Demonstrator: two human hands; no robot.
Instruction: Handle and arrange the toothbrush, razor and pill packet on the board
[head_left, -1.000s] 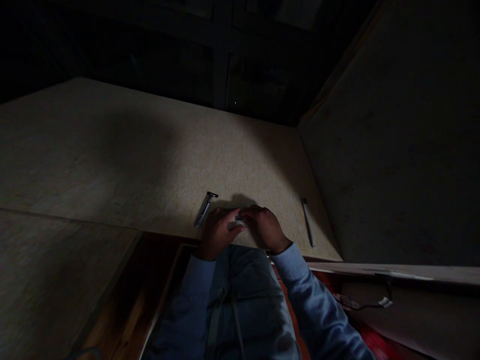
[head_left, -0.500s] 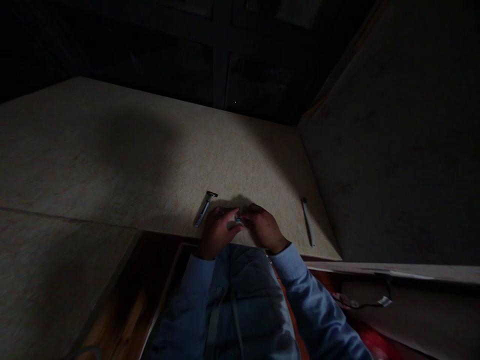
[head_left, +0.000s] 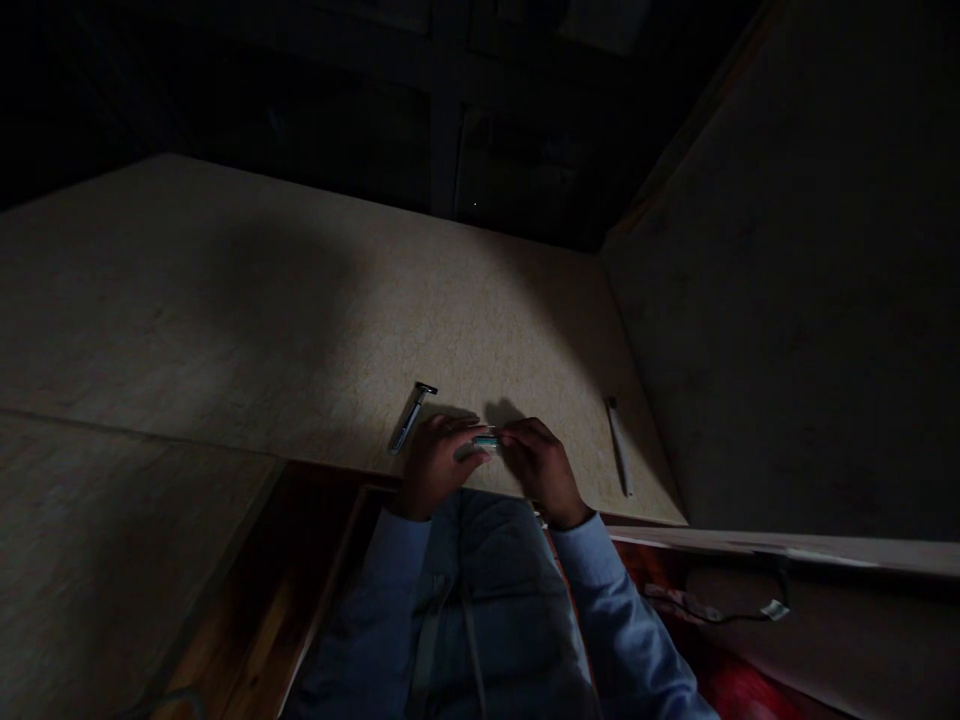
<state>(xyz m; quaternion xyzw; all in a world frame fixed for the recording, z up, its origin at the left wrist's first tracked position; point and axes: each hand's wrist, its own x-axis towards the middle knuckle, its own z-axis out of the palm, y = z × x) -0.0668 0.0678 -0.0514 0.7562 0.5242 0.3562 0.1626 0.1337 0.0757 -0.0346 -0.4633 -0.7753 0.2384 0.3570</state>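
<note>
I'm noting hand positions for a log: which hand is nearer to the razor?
Left. The left hand is immediately to the right of the razor; the right hand is farther right, on the far side of the left hand.

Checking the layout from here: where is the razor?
In the head view, the razor lies on the table, just left of the person's left hand.

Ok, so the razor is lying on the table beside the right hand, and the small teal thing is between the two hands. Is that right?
Not quite: the razor lies on the table beside the left hand, as the head view shows. The small teal thing is between the two hands.
</note>
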